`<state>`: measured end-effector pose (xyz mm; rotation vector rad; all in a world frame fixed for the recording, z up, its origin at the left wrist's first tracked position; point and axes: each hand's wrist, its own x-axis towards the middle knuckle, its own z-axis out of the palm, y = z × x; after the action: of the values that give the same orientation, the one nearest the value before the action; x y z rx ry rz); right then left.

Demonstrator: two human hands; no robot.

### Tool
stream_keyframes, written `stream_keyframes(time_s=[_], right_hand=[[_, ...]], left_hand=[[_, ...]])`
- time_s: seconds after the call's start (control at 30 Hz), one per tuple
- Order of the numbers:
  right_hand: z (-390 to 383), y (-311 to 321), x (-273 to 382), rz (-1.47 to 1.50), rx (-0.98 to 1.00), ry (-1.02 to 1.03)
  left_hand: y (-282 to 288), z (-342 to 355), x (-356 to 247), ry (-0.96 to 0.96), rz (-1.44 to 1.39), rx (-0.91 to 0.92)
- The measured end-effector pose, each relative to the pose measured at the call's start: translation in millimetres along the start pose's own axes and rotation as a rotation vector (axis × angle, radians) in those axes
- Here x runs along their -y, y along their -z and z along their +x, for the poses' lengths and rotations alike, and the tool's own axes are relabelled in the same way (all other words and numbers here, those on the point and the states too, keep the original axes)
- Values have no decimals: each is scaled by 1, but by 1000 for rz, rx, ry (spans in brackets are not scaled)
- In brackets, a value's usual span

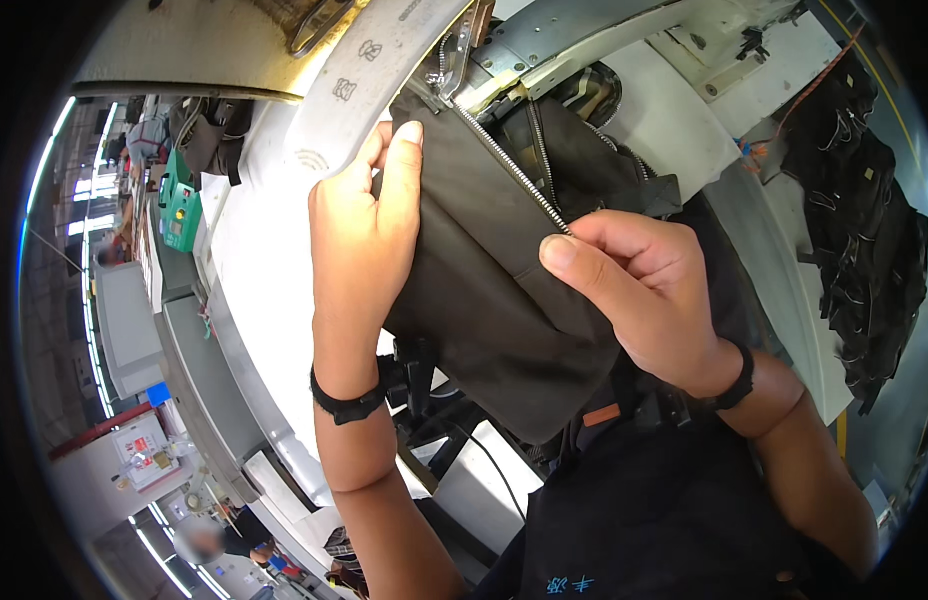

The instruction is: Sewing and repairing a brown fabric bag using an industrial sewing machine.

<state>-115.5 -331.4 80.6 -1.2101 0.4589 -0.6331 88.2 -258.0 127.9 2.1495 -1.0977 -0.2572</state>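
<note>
A dark olive-black fabric piece (484, 340) with a long silver-toothed zipper (514, 170) lies under the metal parts of a sewing machine (494, 55), beside its pale plastic arm (344, 90). My left hand (364, 240) holds the fabric's upper left part, thumb on top and fingertips curled over, partly hidden, just below that arm. My right hand (634, 290) pinches the zipper tape's lower end between thumb and bent index finger. A second zipper (539, 135) runs through dark folded cloth to the right.
Dark fabric pieces (854, 230) hang at the right beside a white board (664, 120). At the left are a green device (179, 205) and grey bench surfaces (199, 360). A co-worker (244, 535) is at the lower left.
</note>
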Motion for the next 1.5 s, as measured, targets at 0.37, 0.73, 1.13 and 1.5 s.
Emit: stream_keyframes(time_s=[0.37, 0.73, 1.13, 1.5], right_hand=[[31, -12, -10, -24, -21, 37], [63, -23, -16, 124, 10, 27], [83, -36, -16, 14, -75, 43], [68, -17, -17, -29, 29, 19]], left_hand=[[-2, 32, 46, -185, 32, -71], [15, 64, 66, -165, 32, 54], [30, 94, 100, -256, 523, -65], [29, 99, 95, -396, 445, -55]])
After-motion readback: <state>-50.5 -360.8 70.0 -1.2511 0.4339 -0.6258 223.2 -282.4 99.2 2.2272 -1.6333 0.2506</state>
